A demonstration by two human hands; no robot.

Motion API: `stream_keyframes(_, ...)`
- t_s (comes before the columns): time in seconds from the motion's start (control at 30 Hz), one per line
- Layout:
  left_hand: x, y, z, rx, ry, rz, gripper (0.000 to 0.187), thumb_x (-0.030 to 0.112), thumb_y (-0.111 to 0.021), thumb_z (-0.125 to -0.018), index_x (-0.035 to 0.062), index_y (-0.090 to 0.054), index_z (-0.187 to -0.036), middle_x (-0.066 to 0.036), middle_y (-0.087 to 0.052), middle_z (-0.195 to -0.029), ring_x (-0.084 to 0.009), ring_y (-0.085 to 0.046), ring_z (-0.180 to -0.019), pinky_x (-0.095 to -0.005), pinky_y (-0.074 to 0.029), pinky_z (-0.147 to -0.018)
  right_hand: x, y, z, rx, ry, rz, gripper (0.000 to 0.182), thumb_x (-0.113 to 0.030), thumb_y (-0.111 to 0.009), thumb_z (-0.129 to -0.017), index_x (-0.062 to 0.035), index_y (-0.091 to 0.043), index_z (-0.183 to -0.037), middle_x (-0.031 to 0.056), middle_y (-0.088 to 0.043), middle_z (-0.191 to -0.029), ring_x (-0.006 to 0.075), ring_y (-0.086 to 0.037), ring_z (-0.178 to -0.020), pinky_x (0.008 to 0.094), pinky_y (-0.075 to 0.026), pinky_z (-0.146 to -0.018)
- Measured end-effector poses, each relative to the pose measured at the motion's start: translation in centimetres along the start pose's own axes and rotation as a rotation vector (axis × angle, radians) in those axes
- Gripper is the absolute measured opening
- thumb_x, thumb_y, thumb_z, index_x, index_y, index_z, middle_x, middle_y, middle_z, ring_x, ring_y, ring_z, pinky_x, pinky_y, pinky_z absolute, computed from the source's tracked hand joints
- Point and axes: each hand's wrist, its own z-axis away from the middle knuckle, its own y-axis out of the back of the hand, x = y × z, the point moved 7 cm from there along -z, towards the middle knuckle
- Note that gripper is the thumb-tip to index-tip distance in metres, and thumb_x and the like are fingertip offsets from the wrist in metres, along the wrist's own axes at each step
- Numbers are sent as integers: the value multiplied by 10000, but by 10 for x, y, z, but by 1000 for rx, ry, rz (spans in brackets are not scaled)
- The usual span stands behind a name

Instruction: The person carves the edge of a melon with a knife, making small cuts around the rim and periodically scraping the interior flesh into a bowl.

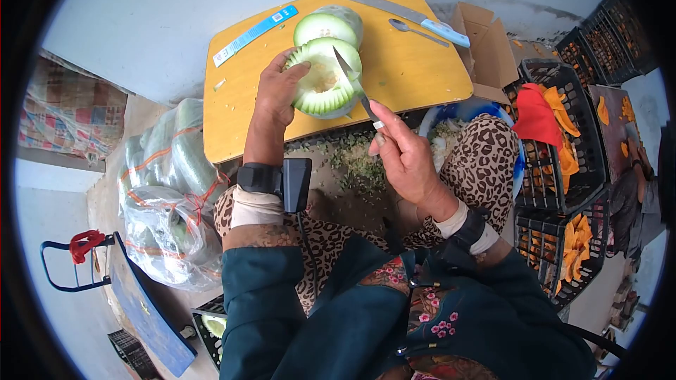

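My left hand (277, 90) is closed on the left rim of a hollowed winter melon half (320, 104), thumb over the edge. Scalloped cuts run along the melon's pale green rim, and its seedy hollow faces up. In my right hand (410, 162) is a small knife (359, 91), its dark blade pointing up and left across the melon's right edge. Just behind lies another cut melon piece (325, 28), its pale face with seeds turned toward me. Both pieces rest on a yellow table (408, 88).
On the table are a blue-and-white strip (255, 34), a large blue-handled knife (401, 13) and a spoon (417, 31). A cardboard box (486, 49) and basin (517, 169) stand right, beside black crates (584, 190) of orange pieces. Bagged melons (172, 148) lie left, near a trolley (151, 302).
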Motion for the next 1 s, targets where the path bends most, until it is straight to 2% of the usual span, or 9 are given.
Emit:
stream_keyframes(0.23, -1, -1, 0, -14, -7, 20, 316, -35, -596, -839, -26, -558, -1153, -121, -634, -1025, -201, -652, -856, -321, -566, -729, -11, -4, -10, 61, 87, 77, 479, 26, -482, -869, -29, -439, -1343, 260, -623, -922, 408, -630, -831, 399, -500, -714)
stream_keyframes(0.33, -2, -1, -1, -19, -13, 34, 314, -37, -593, -839, -27, -557, -1151, -120, -634, -1024, -201, -652, -855, -323, -567, -730, -15, -7, -17, 75, 118, 147, 479, 34, -479, -864, -18, -437, -1338, 274, -619, -938, 425, -621, -874, 428, -498, -732)
stream_keyframes(0.53, -2, -1, 0, -12, -2, 44, 318, -41, -594, -838, -30, -557, -1154, -117, -637, -1023, -199, -651, -848, -320, -564, -732, -11, -6, -17, 61, 141, 119, 482, 36, -480, -861, -1, -429, -1339, 284, -615, -970, 424, -618, -902, 436, -498, -749)
stream_keyframes(0.63, -1, -3, 1, -7, -5, 10, 329, -41, -599, -836, -32, -558, -1162, -117, -639, -1022, -194, -650, -844, -317, -562, -724, -3, -6, -10, 16, 36, 123, 482, 35, -477, -862, 7, -424, -1341, 287, -612, -997, 425, -614, -922, 427, -500, -764)
stream_keyframes(0.77, 1, -6, 2, -3, -14, -24, 340, -38, -608, -833, -36, -559, -1170, -121, -642, -1019, -189, -650, -838, -312, -561, -709, -2, -4, 1, 41, 84, 143, 484, 33, -476, -863, 10, -423, -1344, 286, -612, -1006, 425, -614, -912, 417, -498, -763)
stream_keyframes(0.83, 2, -6, 3, -9, -15, -78, 389, -8, -607, -844, -36, -520, -1223, -141, -628, -1066, -221, -651, -888, -330, -566, -749, -1, -3, 8, 35, 75, 149, 488, 33, -476, -863, 6, -422, -1347, 286, -612, -1006, 425, -614, -905, 410, -498, -765)
stream_keyframes(1.0, 4, -12, 5, -28, -31, -101, 396, 8, -610, -850, -31, -520, -1234, -137, -628, -1072, -221, -649, -902, -328, -564, -761, 8, -2, 15, 27, 56, 105, 502, 33, -475, -865, -9, -416, -1362, 274, -621, -1000, 389, -638, -883, 387, -503, -754)
